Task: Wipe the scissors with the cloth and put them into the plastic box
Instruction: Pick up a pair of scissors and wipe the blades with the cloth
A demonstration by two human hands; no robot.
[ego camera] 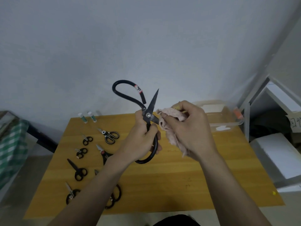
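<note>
Head view, left hand: curled tight round one handle of the big black scissors, held up above the table.
Right hand: pinches the soft cloth on a blade.
Scissors: probably heavy, stiff, sharp; hold the handles.
Plastic box: behind, right.

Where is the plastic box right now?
In the head view the clear plastic box sits at the table's far right corner, just behind the right hand holding the pink cloth.

Left grip fingers curled closed, right grip pinching, forearms raised
</note>
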